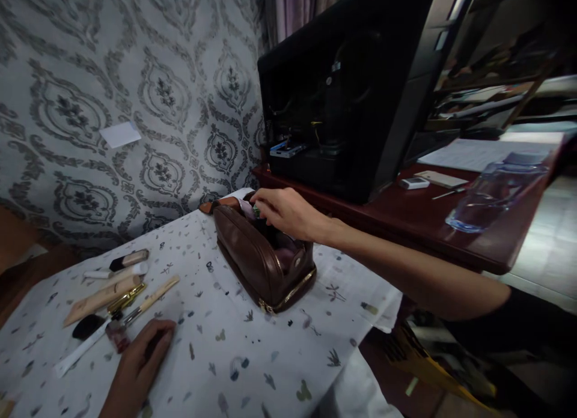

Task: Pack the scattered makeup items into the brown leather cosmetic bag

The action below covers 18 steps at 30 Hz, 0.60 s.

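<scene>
A brown leather cosmetic bag [246, 250] with gold zips stands unzipped on a cloth-covered table. My right hand [283, 211] reaches into its far end, fingers pinched together; a bit of something whitish and green shows by the fingertips, too hidden to name. My left hand [142, 361] rests on the cloth, loosely bent, with a gap between thumb and fingers and nothing held. Close beside it lie a small bottle of dark red liquid [118, 337] and a makeup brush with black bristles [88, 327]. Behind these are a beige tube [101, 299], a gold tube [127, 299] and a light-handled brush [157, 292].
The patterned white tablecloth [234, 358] covers the table against a wallpapered wall. A black computer case [333, 106] stands on a dark red desk [491, 244] behind the bag. On that desk are a clear plastic bottle [496, 193], papers [478, 154] and a small white box [415, 183].
</scene>
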### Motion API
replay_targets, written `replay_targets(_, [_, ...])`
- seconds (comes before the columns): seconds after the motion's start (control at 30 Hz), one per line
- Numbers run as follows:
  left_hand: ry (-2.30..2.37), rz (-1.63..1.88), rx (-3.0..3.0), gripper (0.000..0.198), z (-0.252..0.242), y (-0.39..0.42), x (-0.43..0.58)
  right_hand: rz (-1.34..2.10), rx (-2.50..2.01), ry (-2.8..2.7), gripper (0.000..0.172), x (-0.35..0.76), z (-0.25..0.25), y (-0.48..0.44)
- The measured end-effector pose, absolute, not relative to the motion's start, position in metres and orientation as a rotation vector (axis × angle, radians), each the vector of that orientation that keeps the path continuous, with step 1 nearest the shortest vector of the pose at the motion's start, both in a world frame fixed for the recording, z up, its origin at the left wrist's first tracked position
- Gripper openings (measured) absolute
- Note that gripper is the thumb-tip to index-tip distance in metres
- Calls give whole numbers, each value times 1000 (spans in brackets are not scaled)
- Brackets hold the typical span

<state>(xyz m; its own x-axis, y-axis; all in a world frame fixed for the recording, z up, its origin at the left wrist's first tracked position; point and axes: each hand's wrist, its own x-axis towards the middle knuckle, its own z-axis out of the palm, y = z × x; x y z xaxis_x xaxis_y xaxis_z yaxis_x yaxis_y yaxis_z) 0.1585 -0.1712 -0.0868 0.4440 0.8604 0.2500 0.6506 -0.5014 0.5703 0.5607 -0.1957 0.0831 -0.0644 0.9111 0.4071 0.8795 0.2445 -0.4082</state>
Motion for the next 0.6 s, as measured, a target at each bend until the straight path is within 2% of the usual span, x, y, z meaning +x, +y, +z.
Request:
replay_targets(0.1, [1291, 719, 2299, 35, -88, -170, 158, 310, -1538, -2042, 31, 562, 78, -202])
replay_targets(0.23, [1317, 714, 2295, 38, -87, -170, 157, 759, -1402, -1889, 35, 561, 79, -202])
replay_targets(0.3, [1319, 687, 2299, 39, -87, -169, 156, 695, -1391, -1881, 33, 562, 81, -201])
replay_targets(0.47, [1315, 670, 2307, 38, -88, -168, 155, 174, -1438, -1903, 25, 569, 80, -209])
replay_targets(0.6, [1319, 658, 2307, 39, -88, -168, 155, 177, -1335, -1739, 24, 566, 71, -232])
